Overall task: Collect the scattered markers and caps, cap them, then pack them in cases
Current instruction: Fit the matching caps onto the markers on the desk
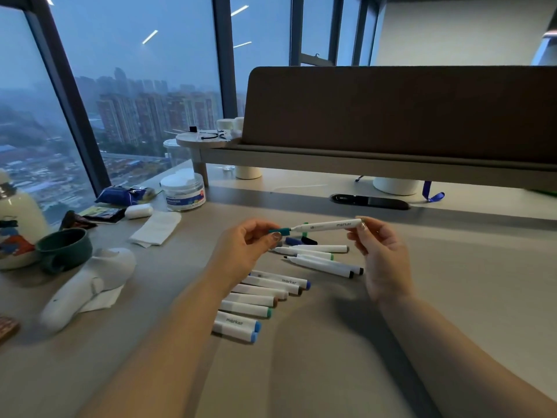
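Reaches forearms [168, 342] over row of capped markers [259, 300] | pinches teal cap [276, 231] in left hand [244, 248] | grips uncapped marker [328, 225] (tip toward cap) in right hand [382, 254]

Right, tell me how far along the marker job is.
Done: a row of markers lies gathered by the left forearm. Its tip ends are hidden, so capping is unclear. In hand: the left hand pinches a teal cap facing the tip of the held marker in the right hand; it is not yet on. Left: several uncapped markers, loose caps, and packing. No case shows.
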